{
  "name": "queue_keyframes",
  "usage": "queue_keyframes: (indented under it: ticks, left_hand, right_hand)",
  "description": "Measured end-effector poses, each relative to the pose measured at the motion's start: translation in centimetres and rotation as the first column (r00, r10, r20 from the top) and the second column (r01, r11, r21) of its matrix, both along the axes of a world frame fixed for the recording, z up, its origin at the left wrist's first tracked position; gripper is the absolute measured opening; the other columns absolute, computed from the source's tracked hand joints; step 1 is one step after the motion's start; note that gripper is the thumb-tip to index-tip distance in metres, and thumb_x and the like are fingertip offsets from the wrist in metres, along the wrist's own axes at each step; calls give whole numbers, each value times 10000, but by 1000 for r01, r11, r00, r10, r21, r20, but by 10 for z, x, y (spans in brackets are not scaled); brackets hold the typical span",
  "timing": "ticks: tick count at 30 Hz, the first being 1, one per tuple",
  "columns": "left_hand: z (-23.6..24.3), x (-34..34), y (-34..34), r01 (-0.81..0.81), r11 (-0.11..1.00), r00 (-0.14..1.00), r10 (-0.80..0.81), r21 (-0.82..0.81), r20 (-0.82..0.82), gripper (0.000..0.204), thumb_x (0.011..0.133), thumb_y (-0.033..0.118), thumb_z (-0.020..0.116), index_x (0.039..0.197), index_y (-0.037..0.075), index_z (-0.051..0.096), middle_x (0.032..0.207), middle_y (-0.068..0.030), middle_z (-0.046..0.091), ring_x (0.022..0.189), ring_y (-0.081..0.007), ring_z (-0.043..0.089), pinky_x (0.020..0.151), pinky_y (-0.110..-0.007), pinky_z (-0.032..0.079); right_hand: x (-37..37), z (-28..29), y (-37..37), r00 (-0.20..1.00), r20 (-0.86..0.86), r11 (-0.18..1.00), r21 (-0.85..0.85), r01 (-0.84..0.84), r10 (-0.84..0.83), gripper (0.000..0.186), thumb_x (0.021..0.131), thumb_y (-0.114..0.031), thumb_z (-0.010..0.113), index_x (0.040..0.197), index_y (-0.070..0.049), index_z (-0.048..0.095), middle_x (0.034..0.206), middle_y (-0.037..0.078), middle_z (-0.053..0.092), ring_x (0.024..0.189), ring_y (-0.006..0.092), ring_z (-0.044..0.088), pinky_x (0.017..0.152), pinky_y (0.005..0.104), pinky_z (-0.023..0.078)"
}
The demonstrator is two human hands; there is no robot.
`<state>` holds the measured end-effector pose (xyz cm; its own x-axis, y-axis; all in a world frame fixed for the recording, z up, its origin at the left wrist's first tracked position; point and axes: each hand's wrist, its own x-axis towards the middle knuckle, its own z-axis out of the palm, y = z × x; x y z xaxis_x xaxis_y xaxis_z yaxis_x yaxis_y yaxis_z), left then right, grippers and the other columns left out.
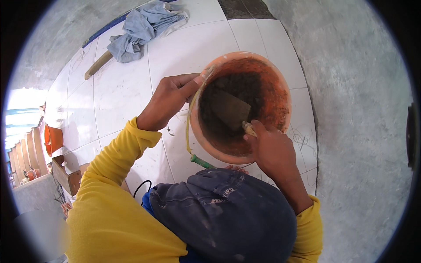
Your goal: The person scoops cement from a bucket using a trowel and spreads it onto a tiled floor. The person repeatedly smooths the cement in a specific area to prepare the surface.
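An orange bucket (280,87) stands on the tiled floor in front of me, with dark grey mortar-like mix (245,82) inside. My left hand (166,100) is closed on the bucket's left rim, thumb and fingers gripping the edge. In my right hand (277,151), reaching over the near right rim, is a trowel (231,108). Its flat blade lies in the bucket against the mix, and my fingers wrap its light handle. The bucket's wire handle hangs down the left side, with a green grip (201,161) near the bottom rim.
A grey-blue cloth (144,28) lies at the far left over a wooden stick (98,65). Bare grey wall (351,96) rises on the right. Another orange bucket (53,139) and a box (66,176) stand at the left. White floor tiles (118,96) surround the large bucket.
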<state>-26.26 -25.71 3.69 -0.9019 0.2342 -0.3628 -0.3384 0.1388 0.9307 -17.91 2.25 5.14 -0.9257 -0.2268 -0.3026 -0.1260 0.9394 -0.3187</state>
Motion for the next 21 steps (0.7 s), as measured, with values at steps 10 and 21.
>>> queue_keyframes:
  ticks: [10, 21]
  left_hand:
    - [-3, -16, -15, 9, 986, 996, -24, -165, -87, 462, 1104, 333, 627, 1323, -61, 729, 1108, -62, 766, 1013, -114, 662, 982, -299, 512]
    - [-95, -70, -91, -121, 975, 993, 119, -187, -21, 421, 1068, 218, 582, 1456, 66, 646, 1363, -104, 708, 1284, -237, 666, 1071, -383, 534]
  right_hand:
    - [15, 25, 21, 984, 89, 896, -408, 177, -153, 383, 1028, -301, 675, 1308, -41, 674, 1083, 228, 761, 971, 447, 729, 840, 527, 555]
    - [199, 82, 171, 876, -165, 826, -447, 343, -453, 382, 1025, -384, 710, 1206, -48, 689, 964, 186, 735, 892, 428, 698, 775, 512, 540]
